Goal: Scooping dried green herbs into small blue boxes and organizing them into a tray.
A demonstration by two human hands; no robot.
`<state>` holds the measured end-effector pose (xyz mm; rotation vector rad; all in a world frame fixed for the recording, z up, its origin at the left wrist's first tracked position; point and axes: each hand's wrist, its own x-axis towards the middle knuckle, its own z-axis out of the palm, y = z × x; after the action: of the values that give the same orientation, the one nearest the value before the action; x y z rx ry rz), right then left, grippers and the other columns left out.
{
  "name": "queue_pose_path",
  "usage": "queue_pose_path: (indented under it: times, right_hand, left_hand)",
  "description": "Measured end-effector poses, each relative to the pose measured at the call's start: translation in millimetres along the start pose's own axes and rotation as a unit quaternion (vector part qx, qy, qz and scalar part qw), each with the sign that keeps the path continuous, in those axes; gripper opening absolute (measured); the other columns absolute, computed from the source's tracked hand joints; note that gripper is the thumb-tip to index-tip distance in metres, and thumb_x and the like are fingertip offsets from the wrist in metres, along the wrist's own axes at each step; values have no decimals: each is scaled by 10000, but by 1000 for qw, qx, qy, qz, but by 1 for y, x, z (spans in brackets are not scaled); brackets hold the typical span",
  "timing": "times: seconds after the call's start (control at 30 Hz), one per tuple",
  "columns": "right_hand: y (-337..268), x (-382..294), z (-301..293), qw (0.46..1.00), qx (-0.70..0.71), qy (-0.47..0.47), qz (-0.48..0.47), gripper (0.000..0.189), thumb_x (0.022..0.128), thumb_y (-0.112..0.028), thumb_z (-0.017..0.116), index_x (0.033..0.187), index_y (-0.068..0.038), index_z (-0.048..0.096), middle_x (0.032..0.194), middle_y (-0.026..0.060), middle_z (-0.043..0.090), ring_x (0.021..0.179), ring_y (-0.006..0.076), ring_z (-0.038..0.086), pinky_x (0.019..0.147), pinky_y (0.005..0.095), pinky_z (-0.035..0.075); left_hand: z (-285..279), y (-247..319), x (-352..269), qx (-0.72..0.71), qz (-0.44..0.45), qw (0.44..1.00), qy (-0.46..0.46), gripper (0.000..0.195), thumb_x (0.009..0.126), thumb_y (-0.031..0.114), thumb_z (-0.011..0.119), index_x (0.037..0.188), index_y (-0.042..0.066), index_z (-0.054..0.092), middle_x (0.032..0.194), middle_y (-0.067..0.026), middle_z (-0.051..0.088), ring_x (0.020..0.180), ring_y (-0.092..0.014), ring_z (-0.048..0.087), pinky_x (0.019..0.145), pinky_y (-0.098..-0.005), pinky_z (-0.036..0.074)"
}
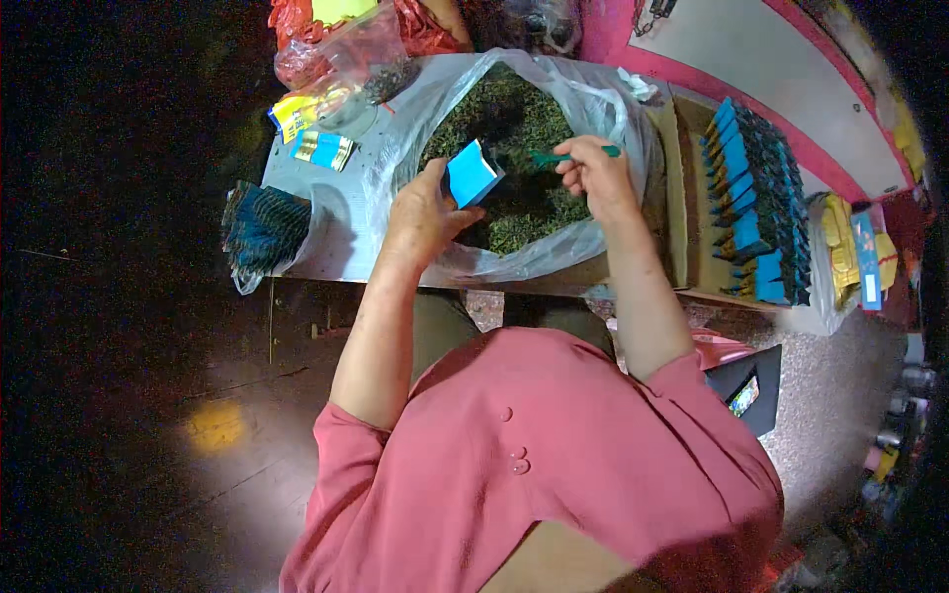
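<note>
My left hand grips a small blue packet, tilted over the near left part of a clear plastic bag. Dark green-brown dried loose leaf, perhaps tea, fills the wide-mouthed bag. A green plastic scoop or spoon is pinched in my right hand, above the right side of the leaf. Its handle end sticks out past my fingers to the right. Whether the scoop carries any leaf cannot be made out. Packet and scoop are apart.
Several blue packets stand in rows in a cardboard box at the right. Flat blue-black packets fill a bag at the left edge of the table. A banded blue stack lies behind them. Red plastic bags sit at the back.
</note>
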<state>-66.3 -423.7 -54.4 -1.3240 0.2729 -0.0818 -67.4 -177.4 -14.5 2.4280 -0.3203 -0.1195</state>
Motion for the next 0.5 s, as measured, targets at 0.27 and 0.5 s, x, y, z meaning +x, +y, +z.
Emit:
queue_pose_path:
  times: [0.27, 0.5]
  right_hand:
    - [-39, -9, -3, 999, 34, -16, -40, 218, 836, -132, 488, 896, 20, 633, 666, 90, 589, 502, 116, 494, 447, 240, 379]
    - [-40, -10, 17, 998, -8, -46, -47, 197, 822, -169, 528, 824, -19, 655, 644, 59, 592, 474, 96, 478, 429, 217, 354]
  left_hand:
    - [4, -5, 2, 21, 21, 999, 20, 595, 631, 204, 842, 1101, 22, 526, 822, -179, 637, 783, -371, 620, 680, -443, 474]
    - [5, -1, 5, 33, -1, 999, 2, 579, 635, 218, 836, 1081, 24, 521, 858, -200, 648, 850, -385, 629, 712, -463, 478]
